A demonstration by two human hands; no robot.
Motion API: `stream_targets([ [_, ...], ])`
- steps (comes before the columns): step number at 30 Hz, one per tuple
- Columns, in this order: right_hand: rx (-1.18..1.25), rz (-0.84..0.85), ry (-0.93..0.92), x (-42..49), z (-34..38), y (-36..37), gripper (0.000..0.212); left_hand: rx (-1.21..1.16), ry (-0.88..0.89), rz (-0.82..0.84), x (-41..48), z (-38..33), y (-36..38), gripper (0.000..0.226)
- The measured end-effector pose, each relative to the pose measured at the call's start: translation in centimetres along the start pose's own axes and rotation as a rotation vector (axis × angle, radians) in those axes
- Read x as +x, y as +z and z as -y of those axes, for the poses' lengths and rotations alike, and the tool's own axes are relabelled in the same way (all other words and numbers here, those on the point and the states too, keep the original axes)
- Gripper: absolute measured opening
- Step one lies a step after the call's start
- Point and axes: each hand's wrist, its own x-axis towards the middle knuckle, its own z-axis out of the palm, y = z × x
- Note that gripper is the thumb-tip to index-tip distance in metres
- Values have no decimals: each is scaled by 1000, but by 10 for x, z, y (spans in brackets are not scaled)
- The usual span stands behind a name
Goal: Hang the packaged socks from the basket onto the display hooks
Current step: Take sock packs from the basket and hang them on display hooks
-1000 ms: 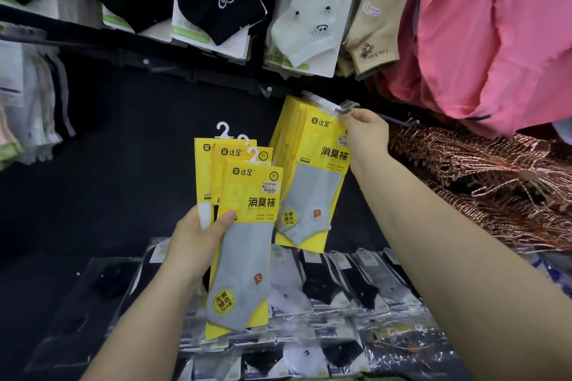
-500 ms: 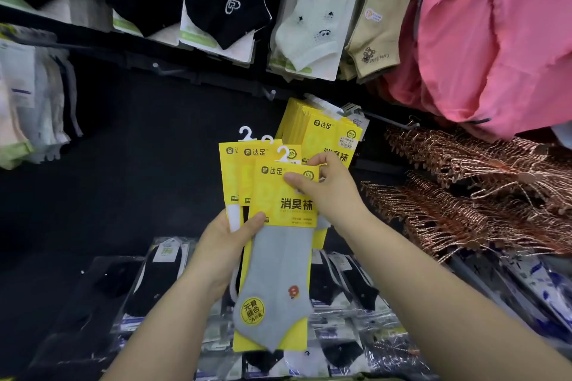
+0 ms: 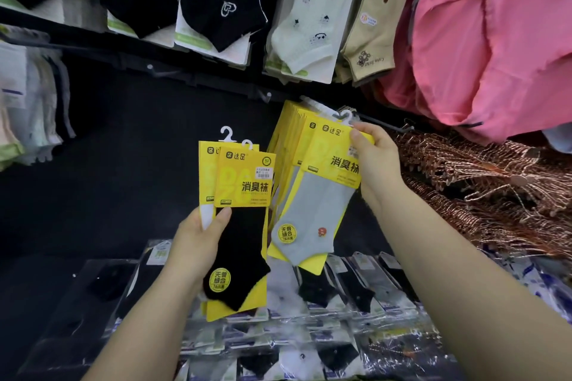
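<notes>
Left: our left hand [image 3: 198,244], fingers curled round fanned yellow-carded sock packs, black sock foremost [image 3: 240,226]; we judge the rear one could slide loose. Right: our right hand [image 3: 376,164] pinches a tilted yellow-carded grey sock pack [image 3: 322,195] by its top corner, against the hung yellow stack [image 3: 286,133]; its white plastic hanger [image 3: 346,116], held askew, may fail to catch.

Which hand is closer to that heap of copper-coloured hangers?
Right. The right hand, pinching a grey-sock pack, sits just left of the hangers; the left hand, gripping two other packs, is farther left.
</notes>
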Motion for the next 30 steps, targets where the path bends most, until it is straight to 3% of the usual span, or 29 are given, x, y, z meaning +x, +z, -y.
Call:
stream_targets([
  [10,-119,-67,-39,14,-5,19,10,49,-2,-3,4,0,-6,15],
  [15,-289,-186,32,0,-20,0,41,64,39,-35,5,-3,-10,11],
  [17,-352,-130,-42,-15,-25,-1,36,35,50,-22,5,-6,-11,11],
  [23,-304,336,-132,-57,-14,20,24,-60,38,147,-4,-11,2,14],
  [27,-233,344,-62,-63,-5,25,21,-74,26,196,-11,-8,17,10],
  [30,-127,314,16,-57,-4,17,5,-133,-37,171,-11,-7,21,14],
])
